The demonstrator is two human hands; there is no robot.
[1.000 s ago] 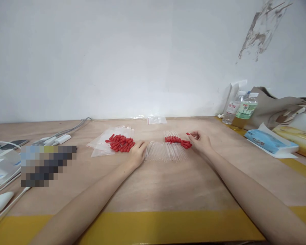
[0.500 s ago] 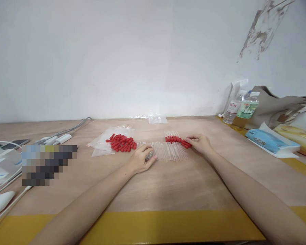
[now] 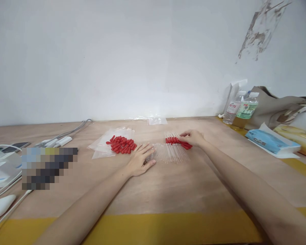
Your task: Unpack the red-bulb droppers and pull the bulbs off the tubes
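A row of clear, thin dropper tubes point(image 3: 172, 153) lies side by side on the table. My left hand point(image 3: 140, 159) rests over the row's left end with its fingers spread, covering some tubes. Beyond the row lie droppers point(image 3: 171, 140) with red rubber bulbs, their clear tubes pointing toward the wall. My right hand point(image 3: 193, 137) is at these bulbs, thumb and forefinger pinched on one; its other fingers partly hide the grip. Several red bulbs point(image 3: 186, 145) lie just below the right hand. A pile of loose red bulbs point(image 3: 122, 144) sits left of my left hand.
Clear zip bags point(image 3: 99, 146) lie under and beside the loose pile, another bag point(image 3: 157, 121) by the wall. Bottles point(image 3: 245, 110), a tissue pack point(image 3: 271, 140) and a grey bag point(image 3: 272, 107) stand right. Cables, a power strip point(image 3: 5, 166) and a white mouse point(image 3: 1, 206) lie left.
My right hand has shifted left along the red-bulbed droppers. The fingers of my left hand have stretched out over the tubes. The view has tilted slightly.
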